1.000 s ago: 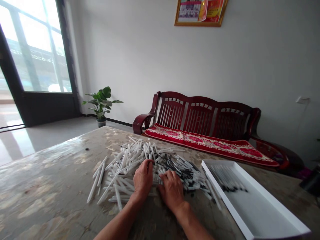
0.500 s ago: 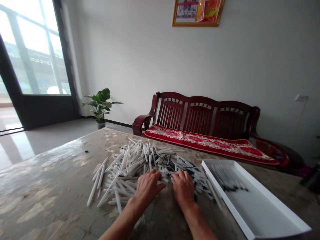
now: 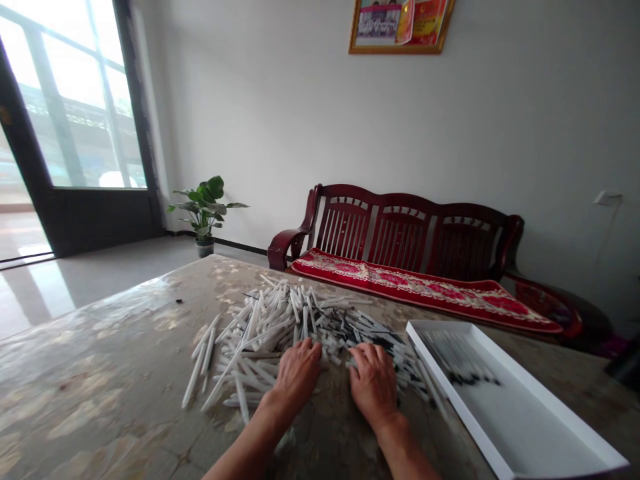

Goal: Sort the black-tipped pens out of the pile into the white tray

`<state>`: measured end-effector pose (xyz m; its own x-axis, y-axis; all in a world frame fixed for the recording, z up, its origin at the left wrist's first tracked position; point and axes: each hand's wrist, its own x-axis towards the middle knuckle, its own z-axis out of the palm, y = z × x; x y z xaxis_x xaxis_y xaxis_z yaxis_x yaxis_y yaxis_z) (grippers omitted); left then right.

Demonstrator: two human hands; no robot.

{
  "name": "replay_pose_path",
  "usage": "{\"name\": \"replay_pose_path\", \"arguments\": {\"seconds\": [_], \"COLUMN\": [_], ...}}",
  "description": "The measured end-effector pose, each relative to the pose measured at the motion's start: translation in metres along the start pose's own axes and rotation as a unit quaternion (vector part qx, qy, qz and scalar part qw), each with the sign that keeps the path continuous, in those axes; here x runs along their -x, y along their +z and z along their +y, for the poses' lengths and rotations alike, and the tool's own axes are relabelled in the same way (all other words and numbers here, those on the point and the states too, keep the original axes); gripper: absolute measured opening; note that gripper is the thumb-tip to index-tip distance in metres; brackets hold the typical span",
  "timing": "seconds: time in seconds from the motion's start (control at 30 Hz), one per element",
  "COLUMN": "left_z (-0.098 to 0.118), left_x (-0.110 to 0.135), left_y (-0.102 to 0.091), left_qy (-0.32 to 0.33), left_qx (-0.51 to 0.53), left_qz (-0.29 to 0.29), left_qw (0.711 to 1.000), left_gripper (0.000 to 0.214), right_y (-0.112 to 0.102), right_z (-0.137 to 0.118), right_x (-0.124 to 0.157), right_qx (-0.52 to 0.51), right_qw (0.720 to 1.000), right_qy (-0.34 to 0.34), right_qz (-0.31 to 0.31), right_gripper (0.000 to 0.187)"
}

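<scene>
In the head view, over on the right of the table, a shallow white rectangular open tray point(image 3: 533, 420) is lying at a slant. Near its far end it is holding a row of slim pale sticks with black ends point(image 3: 460, 357), side by side; the rest of its floor is showing bare.

In the middle of the brown-and-cream patterned, shiny-topped table point(image 3: 115, 387), a loose heap of slim white sticks point(image 3: 280, 327) is sprawling, pointing every which way. Its right side is looking darker, where black pieces point(image 3: 373, 330) are mixing with the white. A few sticks are lying apart at the left.

The person's left hand point(image 3: 300, 367) is resting at the heap's near edge, fingers bent, and the right hand point(image 3: 375, 377) is resting a little apart from it, curled over the darker side. I can't tell whether either is gripping anything; both are hiding part of the heap from me. Loose sticks are lying between the heap and the tray's wall.

Behind the table a dark red wooden bench point(image 3: 400, 230) is standing, a red flowered cloth point(image 3: 425, 287) covering its seat. A green leafy plant point(image 3: 207, 200) is growing in a small dark pot point(image 3: 205, 249) farther left.
</scene>
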<state>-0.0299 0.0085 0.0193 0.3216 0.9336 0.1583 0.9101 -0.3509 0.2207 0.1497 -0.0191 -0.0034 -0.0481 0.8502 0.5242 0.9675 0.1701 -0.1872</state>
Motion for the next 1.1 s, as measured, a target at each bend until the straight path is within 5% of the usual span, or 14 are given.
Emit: {"name": "replay_pose_path", "arguments": {"seconds": [0.2,0.37,0.5,0.63,0.8,1.0,1.1], "left_z": [-0.003,0.005,0.015,0.019,0.023,0.028,0.024], "left_x": [-0.005,-0.013,-0.015,-0.015,-0.017,-0.028,-0.034], "left_y": [0.01,0.012,0.014,0.02,0.024,0.027,0.032], "left_qy": [0.032,0.064,0.091,0.13,0.03,-0.114,-0.169], "left_qx": [0.043,0.033,0.049,0.173,0.444,0.731,0.793], "left_qz": [0.025,0.044,0.108,0.198,0.259,0.206,0.167], "left_qw": [0.998,0.996,0.989,0.956,0.857,0.641,0.561], "left_gripper": [0.016,0.016,0.018,0.018,0.016,0.023,0.024], "right_y": [0.0,0.002,0.003,0.006,0.003,-0.005,-0.005], "right_z": [-0.004,0.003,0.026,0.055,0.06,0.032,0.029], "right_x": [0.001,-0.003,-0.011,-0.017,-0.018,-0.02,-0.021], "right_qx": [-0.018,-0.029,-0.033,-0.012,0.016,0.095,0.119], "right_qw": [1.0,0.998,0.992,0.991,0.993,0.993,0.99], "right_qy": [-0.011,0.052,0.103,0.123,0.107,0.069,0.073], "right_qz": [-0.013,0.027,0.065,0.059,0.04,-0.007,-0.022], "right_gripper": [0.028,0.032,0.032,0.028,0.019,0.007,0.005]}}
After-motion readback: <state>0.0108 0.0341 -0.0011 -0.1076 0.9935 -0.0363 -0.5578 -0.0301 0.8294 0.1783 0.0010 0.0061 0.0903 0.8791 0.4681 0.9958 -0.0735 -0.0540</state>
